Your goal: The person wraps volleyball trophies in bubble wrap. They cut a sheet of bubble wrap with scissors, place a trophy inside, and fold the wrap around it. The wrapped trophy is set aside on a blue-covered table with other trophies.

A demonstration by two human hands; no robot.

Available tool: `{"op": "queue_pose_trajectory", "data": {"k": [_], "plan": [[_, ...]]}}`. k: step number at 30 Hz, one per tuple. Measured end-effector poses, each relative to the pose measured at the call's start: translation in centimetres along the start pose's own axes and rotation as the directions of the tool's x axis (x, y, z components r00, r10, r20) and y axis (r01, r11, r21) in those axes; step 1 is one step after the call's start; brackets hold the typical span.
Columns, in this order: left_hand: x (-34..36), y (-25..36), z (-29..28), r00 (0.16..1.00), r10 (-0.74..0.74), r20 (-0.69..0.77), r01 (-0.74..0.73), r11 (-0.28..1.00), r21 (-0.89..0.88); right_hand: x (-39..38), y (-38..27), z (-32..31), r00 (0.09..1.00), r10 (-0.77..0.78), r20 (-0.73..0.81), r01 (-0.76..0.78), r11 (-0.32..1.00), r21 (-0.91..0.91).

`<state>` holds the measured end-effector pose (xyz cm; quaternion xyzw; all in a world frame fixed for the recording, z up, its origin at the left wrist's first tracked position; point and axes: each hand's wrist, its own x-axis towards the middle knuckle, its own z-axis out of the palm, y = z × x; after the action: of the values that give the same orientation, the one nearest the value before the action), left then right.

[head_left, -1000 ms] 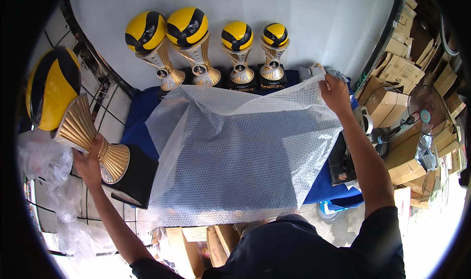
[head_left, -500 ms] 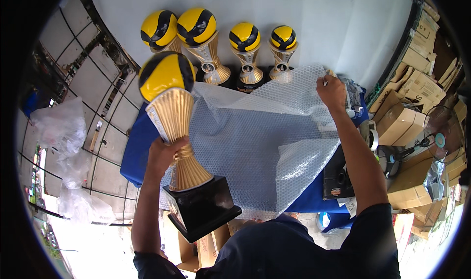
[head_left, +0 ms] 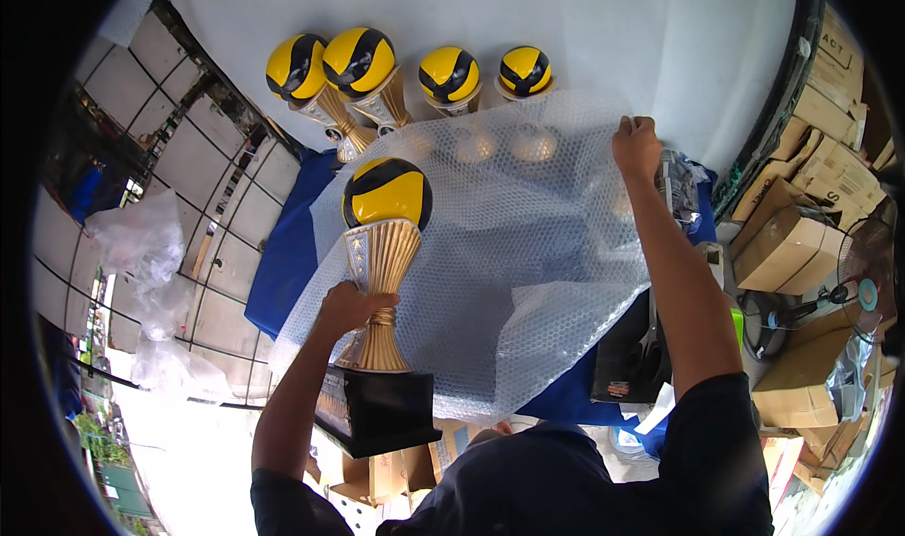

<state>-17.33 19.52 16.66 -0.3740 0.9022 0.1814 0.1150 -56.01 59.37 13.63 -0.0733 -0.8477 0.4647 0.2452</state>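
Note:
A trophy (head_left: 382, 281) with a yellow and black ball on a fluted gold column and a black base is gripped in my left hand (head_left: 353, 308), the fingers wrapped round its narrow waist. It tilts slightly over the near left part of a clear bubble wrap sheet (head_left: 471, 253). At the sheet's far right corner, my right hand (head_left: 637, 148) pinches the edge and holds it raised. Through the lifted wrap show the lower parts of the two smaller trophies behind it.
Several similar trophies with yellow and black balls (head_left: 359, 62) stand at the back of the blue-clothed table (head_left: 283, 253). Cardboard boxes (head_left: 787, 248) and a fan (head_left: 863, 281) are at the right. A wire grid (head_left: 203, 206) with hanging plastic (head_left: 141, 239) borders the left.
The trophy in my left hand has moved right and stands more upright. My right hand has lifted the wrap's far edge, which now covers the lower parts of the back trophies.

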Motion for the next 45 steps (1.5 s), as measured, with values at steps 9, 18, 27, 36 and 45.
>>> {"op": "queue_pose_trajectory", "data": {"k": [9,18,27,36,45], "plan": [[3.3,1.5,3.3,0.996,-0.023,0.091,0.032,0.994,-0.101,-27.5,3.3,-7.2,0.302,-0.291,0.908,0.642,0.766,0.031],[6.3,3.4,4.4,0.994,-0.019,0.104,0.021,1.0,-0.022,-30.1,7.1,-9.0,0.162,0.037,0.986,0.715,0.684,-0.143],[6.6,5.1,4.6,0.996,-0.015,0.092,0.014,1.0,0.016,-30.0,6.0,-15.7,0.291,-0.21,0.933,0.503,0.863,0.037],[5.4,6.3,6.1,0.998,-0.053,0.038,0.05,0.996,0.077,-29.4,2.8,-28.5,0.214,-0.297,0.931,0.504,0.85,0.155],[4.3,7.7,7.1,0.996,-0.086,0.017,0.085,0.995,0.055,-27.1,4.8,-32.6,0.254,-0.228,0.94,0.499,0.863,0.075]]}}
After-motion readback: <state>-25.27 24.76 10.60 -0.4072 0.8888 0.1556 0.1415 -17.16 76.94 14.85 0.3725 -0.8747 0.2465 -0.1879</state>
